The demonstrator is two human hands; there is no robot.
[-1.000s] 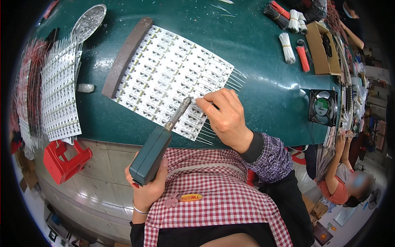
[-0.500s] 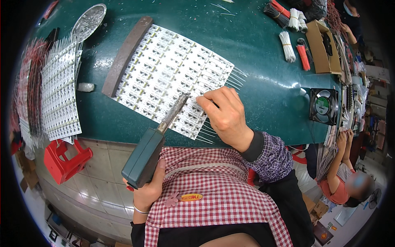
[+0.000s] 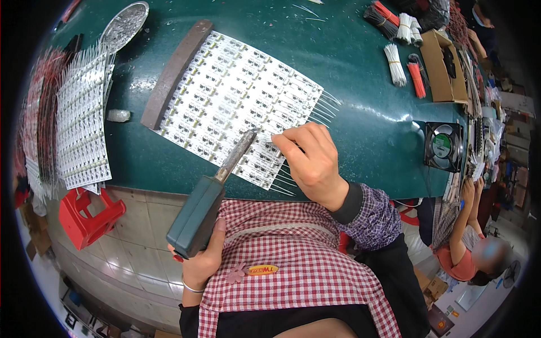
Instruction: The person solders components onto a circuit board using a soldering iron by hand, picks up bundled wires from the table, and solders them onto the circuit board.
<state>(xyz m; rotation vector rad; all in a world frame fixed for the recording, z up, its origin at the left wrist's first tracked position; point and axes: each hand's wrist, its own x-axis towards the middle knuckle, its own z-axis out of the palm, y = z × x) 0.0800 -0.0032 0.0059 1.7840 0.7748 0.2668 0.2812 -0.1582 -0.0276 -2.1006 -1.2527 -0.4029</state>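
My left hand is wrapped round the dark green body of a soldering gun. Its metal tip points up and right over a white sheet of circuit boards. Close to that tip, my right hand pinches a thin white wire between thumb and forefinger, mostly hidden by the fingers. Several similar wires stick out from the sheet's right edge, above and below this hand. A brown bar lies along the sheet's far left edge.
At left stand more circuit sheets with wires, beside a metal dish and a small silvery lump. Wire bundles, a cardboard box and a black fan sit at right. A red stool stands below; another person sits far right.
The view shifts slightly. Both hands keep their grip, with the soldering gun tip and the right fingertips staying near the same spot on the sheet.
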